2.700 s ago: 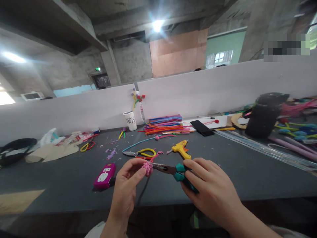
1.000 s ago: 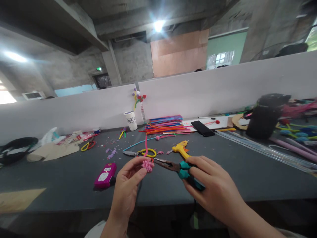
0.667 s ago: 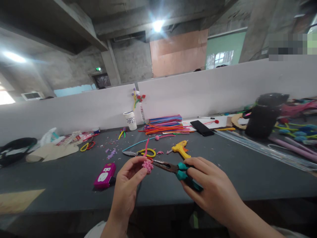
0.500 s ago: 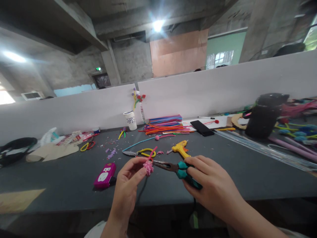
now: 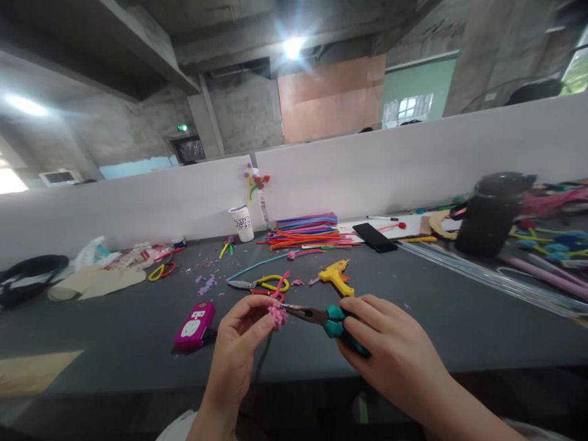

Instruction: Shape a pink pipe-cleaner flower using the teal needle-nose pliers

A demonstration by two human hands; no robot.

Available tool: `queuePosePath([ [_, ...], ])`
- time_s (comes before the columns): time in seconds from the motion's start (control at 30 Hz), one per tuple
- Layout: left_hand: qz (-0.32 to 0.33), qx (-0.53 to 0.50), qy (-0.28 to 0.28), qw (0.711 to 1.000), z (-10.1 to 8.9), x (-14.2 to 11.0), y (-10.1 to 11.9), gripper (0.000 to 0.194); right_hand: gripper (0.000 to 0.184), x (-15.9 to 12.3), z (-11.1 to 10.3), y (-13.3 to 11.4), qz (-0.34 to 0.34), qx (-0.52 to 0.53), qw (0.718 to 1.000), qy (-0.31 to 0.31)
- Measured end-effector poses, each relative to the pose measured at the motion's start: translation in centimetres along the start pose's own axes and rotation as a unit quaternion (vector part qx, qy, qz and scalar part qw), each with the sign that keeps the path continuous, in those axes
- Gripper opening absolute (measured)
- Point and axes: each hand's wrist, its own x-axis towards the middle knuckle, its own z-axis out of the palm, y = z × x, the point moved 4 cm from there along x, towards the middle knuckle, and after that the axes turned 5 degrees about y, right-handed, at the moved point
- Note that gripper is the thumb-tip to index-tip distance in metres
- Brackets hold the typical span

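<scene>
Between the thumb and fingers of my left hand [image 5: 241,343] is a small pink pipe-cleaner flower [image 5: 277,316], a knobbly ball with a bright pink stem end sticking up behind it. My right hand [image 5: 390,337] is wrapped round the teal and black handles of needle-nose pliers [image 5: 316,315]. The pliers' tips reach the top of the flower; whether they pinch a strand I cannot tell. Just beyond my hands lie yellow-and-red-handled scissors [image 5: 264,284] and a yellow glue gun [image 5: 337,277].
A magenta box-shaped device [image 5: 195,326] lies left of my hands. Behind are bundled pipe cleaners [image 5: 305,231], a white cup [image 5: 241,223] and a black phone [image 5: 374,237]. A large black container [image 5: 493,214] stands at right. More scissors [image 5: 162,271] lie at left, near paper scraps.
The pliers' tips have moved slightly left and down onto the top of the pink flower. My left hand has shifted only a little, turning the flower slightly.
</scene>
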Motion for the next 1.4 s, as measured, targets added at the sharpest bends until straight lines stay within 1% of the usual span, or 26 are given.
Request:
queuePosePath([
  [0.33, 0.01, 0.013, 0.002, 1.0, 0.05, -0.17, 0.2, 0.013, 0.014, 0.09, 0.22, 0.17, 0.041, 0.065, 0.997, -0.031],
  [0.57, 0.002, -0.005, -0.007, 1.0, 0.02, -0.06, 0.21, 0.01, 0.014, 0.26, -0.19, 0.11, 0.02, 0.029, 0.999, -0.009],
  [0.73, 0.002, -0.001, -0.009, 1.0, -0.08, -0.08, 0.16, 0.011, 0.018, 0.14, -0.11, 0.02, 0.016, 0.02, 1.0, 0.0],
  [1.1, 0.008, 0.006, -0.012, 1.0, 0.03, -0.14, 0.31, 0.012, 0.018, 0.34, -0.05, 0.07, 0.026, 0.042, 0.998, -0.025],
  [1.27, 0.007, -0.003, 0.001, 1.0, -0.27, -0.05, 0.11, 0.015, 0.017, 0.47, -0.31, 0.18, 0.033, 0.058, 0.998, -0.007],
  [1.4, -0.001, -0.007, 0.013, 1.0, -0.44, 0.08, 0.03, 0.016, 0.015, 0.31, -0.42, 0.3, 0.04, 0.066, 0.997, -0.004],
])
